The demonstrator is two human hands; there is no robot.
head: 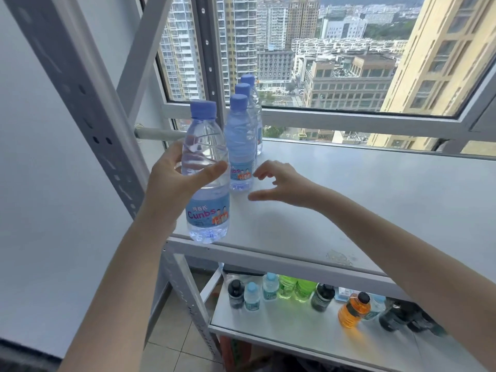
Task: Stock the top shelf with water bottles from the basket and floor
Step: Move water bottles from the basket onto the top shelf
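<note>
Gripped by the left hand (174, 183), a water bottle (208, 210) is held upright at the top shelf's (349, 205) front edge, likely to extend the bottle row (241, 146); the right hand (281, 183) is held loose, empty.

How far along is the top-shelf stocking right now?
Done: three water bottles stand in a row on the top shelf's left side. In hand: the left hand grips a fourth bottle at its front corner; the right hand is empty. Left: most of the shelf is bare; the basket is out of view, so the remaining count is unknown.
</note>
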